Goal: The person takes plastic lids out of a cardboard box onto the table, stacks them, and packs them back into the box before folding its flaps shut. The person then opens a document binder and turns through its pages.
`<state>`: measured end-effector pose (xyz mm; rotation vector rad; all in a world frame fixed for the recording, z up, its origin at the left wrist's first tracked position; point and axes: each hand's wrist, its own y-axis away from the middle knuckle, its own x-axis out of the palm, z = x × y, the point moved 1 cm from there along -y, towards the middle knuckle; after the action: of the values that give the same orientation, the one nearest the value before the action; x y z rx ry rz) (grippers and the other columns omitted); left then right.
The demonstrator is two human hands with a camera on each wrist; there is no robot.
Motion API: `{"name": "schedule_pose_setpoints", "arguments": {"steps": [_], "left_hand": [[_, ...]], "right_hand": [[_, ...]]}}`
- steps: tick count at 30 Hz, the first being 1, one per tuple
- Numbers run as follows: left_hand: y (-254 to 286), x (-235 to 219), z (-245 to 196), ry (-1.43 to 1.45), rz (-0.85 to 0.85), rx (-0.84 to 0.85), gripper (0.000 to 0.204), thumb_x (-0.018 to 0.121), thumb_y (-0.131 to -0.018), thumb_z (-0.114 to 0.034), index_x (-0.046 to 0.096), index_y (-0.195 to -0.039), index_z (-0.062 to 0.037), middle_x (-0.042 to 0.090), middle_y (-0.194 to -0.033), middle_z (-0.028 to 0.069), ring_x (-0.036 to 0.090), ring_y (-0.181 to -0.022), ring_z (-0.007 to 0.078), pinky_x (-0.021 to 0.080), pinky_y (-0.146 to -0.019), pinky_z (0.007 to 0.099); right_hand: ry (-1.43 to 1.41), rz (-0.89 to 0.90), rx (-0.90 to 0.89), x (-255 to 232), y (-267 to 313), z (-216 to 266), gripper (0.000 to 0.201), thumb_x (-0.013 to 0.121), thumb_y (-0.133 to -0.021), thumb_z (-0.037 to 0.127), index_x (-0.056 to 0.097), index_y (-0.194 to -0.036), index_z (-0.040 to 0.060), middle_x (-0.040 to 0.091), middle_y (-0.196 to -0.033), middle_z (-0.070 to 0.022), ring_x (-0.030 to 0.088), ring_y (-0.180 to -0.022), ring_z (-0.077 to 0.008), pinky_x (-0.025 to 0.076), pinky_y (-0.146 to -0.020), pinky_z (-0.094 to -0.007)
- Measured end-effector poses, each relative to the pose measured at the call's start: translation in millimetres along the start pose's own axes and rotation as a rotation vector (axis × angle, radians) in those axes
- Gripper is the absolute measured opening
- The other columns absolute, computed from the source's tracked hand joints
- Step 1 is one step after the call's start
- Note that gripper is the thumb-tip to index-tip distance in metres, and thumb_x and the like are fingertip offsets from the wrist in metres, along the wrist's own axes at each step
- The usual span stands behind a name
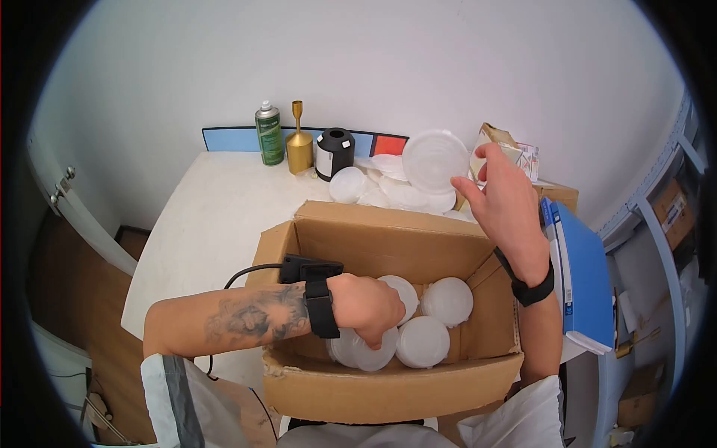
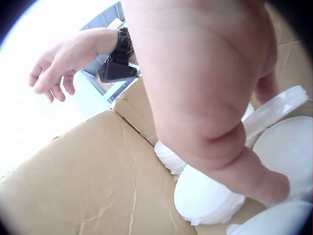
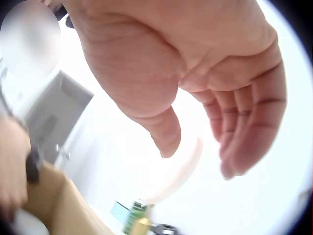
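A cardboard box [image 1: 392,396] sits on a white table [image 1: 190,213], its top open. The left hand [image 1: 368,305] reaches inside from the left, fingers curled at a round white lid [image 1: 376,352] in the near left part. More white lids [image 1: 423,343] lie to its right and farther back. The right hand [image 1: 504,201] is raised over the box's far right corner, thumb and fingers spread; just left of it, a clear lid [image 1: 435,163] stands out against the wall [image 1: 373,60], contact unclear. Beyond the box lies a loose heap of lids [image 1: 347,185]. Far left stand a green spray can [image 1: 269,136], a gold candlestick [image 1: 299,154] and a black container [image 1: 334,154]. Blue folders [image 1: 584,272] lie at right.
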<state>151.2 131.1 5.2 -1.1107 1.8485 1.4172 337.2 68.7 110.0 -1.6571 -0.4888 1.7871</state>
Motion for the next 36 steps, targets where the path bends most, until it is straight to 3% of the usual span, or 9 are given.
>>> {"name": "schedule_pose_setpoints", "arguments": {"steps": [3,8,11,13,20,24,26,33,36], "left_hand": [[-1,-2,1,-0.007,-0.007,-0.013,0.041,0.085,-0.080,-0.031,0.078,-0.106,-0.0003,0.078,-0.102,0.0141,0.074,-0.098,0.0379,0.060,-0.080,0.0488],[5,-8,-5,-0.026,0.032,-0.002,0.043,0.086,-0.079,-0.029,0.074,-0.109,-0.0003,0.077,-0.101,0.0157,0.074,-0.101,0.0380,0.060,-0.083,0.0475],[2,5,2,-0.007,-0.164,0.075,0.041,0.086,-0.078,-0.028,0.074,-0.106,-0.0003,0.077,-0.099,0.0171,0.074,-0.098,0.0385,0.060,-0.082,0.0472],[4,7,4,-0.023,-0.137,0.060,0.039,0.085,-0.077,-0.025,0.074,-0.105,-0.0001,0.077,-0.099,0.0180,0.074,-0.096,0.0390,0.060,-0.080,0.0471],[3,10,12,-0.055,-0.070,0.011,0.025,0.077,-0.075,-0.012,0.073,-0.094,0.0031,0.075,-0.090,0.0199,0.073,-0.085,0.0411,0.059,-0.070,0.0462],[6,3,8,-0.008,-0.131,0.022,0.021,0.079,-0.077,-0.016,0.074,-0.086,0.0024,0.075,-0.085,0.0190,0.073,-0.084,0.0411,0.059,-0.071,0.0468],[5,-1,5,-0.016,0.020,-0.009,0.028,0.081,-0.079,-0.021,0.076,-0.095,0.0008,0.076,-0.087,0.0182,0.074,-0.086,0.0408,0.060,-0.072,0.0472],[39,-50,-14,-0.054,0.144,-0.061,0.038,0.080,-0.088,-0.032,0.074,-0.110,-0.0008,0.076,-0.094,0.0175,0.073,-0.096,0.0408,0.058,-0.085,0.0470],[61,-97,-6,-0.058,-0.142,-0.158,0.036,0.077,-0.089,-0.030,0.072,-0.110,-0.0004,0.075,-0.091,0.0175,0.072,-0.088,0.0383,0.058,-0.079,0.0450]], "right_hand": [[-0.002,0.183,-0.019,-3,19,11,0.033,0.082,-0.089,0.024,0.062,-0.089,-0.0030,0.070,-0.081,-0.0192,0.068,-0.077,-0.0416,0.053,-0.067,-0.0493],[0.058,1.236,-0.398,16,73,29,0.033,0.086,-0.083,0.029,0.074,-0.093,0.0001,0.076,-0.089,-0.0204,0.075,-0.091,-0.0397,0.060,-0.077,-0.0463],[0.084,1.414,-0.507,38,95,28,0.034,0.087,-0.081,0.027,0.074,-0.096,-0.0016,0.077,-0.093,-0.0208,0.076,-0.092,-0.0388,0.061,-0.078,-0.0460],[0.069,1.445,-0.527,49,107,23,0.030,0.085,-0.082,0.023,0.075,-0.097,-0.0014,0.077,-0.096,-0.0205,0.076,-0.093,-0.0384,0.061,-0.078,-0.0457],[-0.007,1.163,-0.583,21,102,34,0.014,0.080,-0.078,0.014,0.074,-0.077,0.0010,0.075,-0.081,-0.0196,0.076,-0.079,-0.0371,0.060,-0.068,-0.0449],[-0.031,1.107,-0.592,18,96,34,0.016,0.080,-0.078,0.014,0.072,-0.079,0.0003,0.075,-0.079,-0.0198,0.075,-0.077,-0.0378,0.059,-0.066,-0.0441],[-0.025,1.071,-0.577,20,92,31,0.019,0.081,-0.078,0.016,0.072,-0.081,-0.0003,0.075,-0.080,-0.0198,0.075,-0.078,-0.0379,0.060,-0.067,-0.0441],[-0.047,1.314,-0.522,19,81,28,0.033,0.086,-0.082,0.024,0.070,-0.092,-0.0032,0.076,-0.088,-0.0207,0.076,-0.088,-0.0394,0.061,-0.076,-0.0460],[-0.012,1.321,-0.506,25,88,22,0.035,0.086,-0.082,0.026,0.071,-0.094,-0.0034,0.077,-0.092,-0.0219,0.076,-0.093,-0.0401,0.061,-0.079,-0.0471]]}}
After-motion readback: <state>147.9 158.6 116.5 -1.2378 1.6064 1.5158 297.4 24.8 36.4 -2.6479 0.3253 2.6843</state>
